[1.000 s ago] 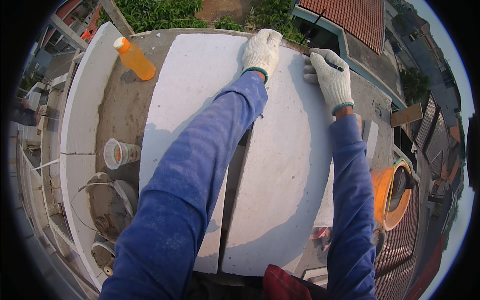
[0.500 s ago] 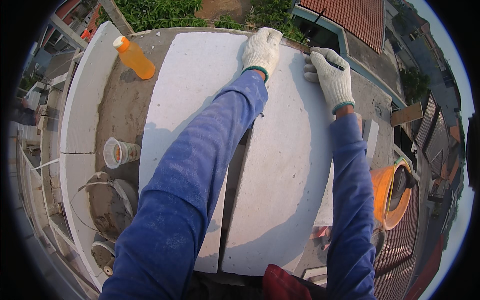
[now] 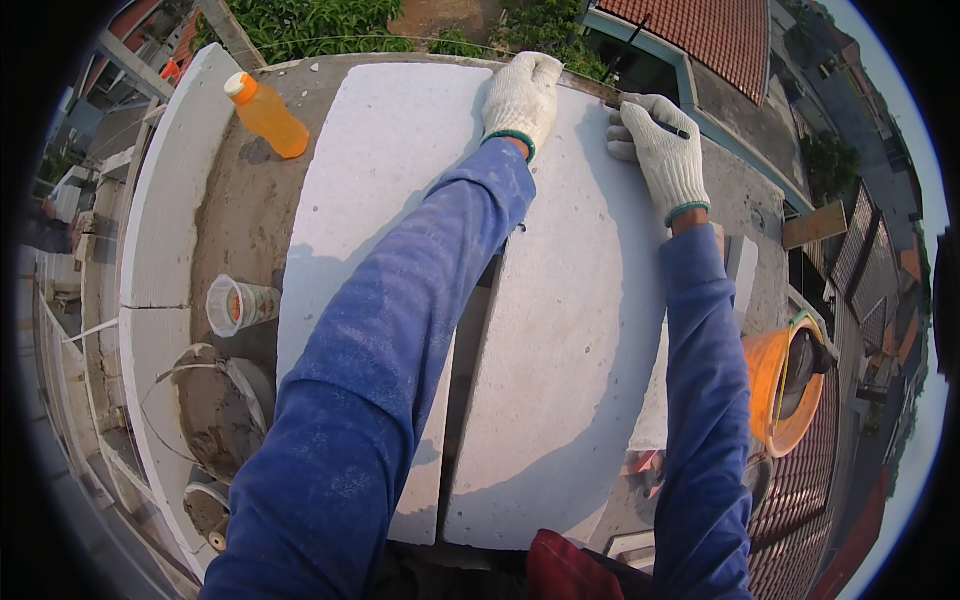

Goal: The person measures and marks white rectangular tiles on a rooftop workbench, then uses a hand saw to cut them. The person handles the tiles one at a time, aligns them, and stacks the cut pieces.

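Two long pale blocks (image 3: 560,330) (image 3: 370,170) lie lengthwise before me, with a dark gap between them toward the near end. My left hand (image 3: 518,105), in a white knitted glove, has curled fingers at their far end, beside a narrow rusty strip (image 3: 588,88) along that edge; what it grips is hidden. My right hand (image 3: 660,150), gloved alike, is closed at the right end of that strip, thumb and fingers bent together around something dark that I cannot make out.
An orange bottle (image 3: 270,120), a plastic cup (image 3: 240,305) and a mortar bucket (image 3: 215,415) stand at the left inside a low block wall (image 3: 155,260). An orange bucket (image 3: 785,420) and a plank (image 3: 813,228) are at right. Roofs lie beyond the edge; another person's arm (image 3: 50,235) shows far left.
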### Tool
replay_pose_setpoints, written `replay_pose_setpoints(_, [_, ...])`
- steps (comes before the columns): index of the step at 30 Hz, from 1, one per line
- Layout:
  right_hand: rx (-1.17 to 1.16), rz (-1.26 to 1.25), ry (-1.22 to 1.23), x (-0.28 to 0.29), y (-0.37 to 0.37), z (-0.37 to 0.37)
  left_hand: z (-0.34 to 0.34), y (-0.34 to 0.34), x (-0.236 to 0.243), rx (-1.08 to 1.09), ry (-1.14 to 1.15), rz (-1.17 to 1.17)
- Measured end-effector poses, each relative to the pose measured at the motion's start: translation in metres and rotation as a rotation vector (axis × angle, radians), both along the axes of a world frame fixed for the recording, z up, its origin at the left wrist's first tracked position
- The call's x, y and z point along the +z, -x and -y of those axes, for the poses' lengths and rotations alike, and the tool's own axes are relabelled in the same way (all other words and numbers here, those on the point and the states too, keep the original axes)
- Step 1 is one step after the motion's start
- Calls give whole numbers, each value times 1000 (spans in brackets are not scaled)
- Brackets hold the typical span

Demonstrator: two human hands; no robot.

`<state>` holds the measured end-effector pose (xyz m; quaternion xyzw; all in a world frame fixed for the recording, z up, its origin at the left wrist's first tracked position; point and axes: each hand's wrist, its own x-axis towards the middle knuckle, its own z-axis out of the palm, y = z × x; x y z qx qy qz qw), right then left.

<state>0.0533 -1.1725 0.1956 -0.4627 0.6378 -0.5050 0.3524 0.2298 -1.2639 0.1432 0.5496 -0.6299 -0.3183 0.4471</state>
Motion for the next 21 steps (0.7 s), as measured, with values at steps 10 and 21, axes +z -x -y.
replay_pose_setpoints(10, [0,-3,7,1,0,2,0,3,0,30,75,-135])
replay_pose_setpoints(21, [-9,86,127,13,1,-20,0,-1,-2,-17,75,-241])
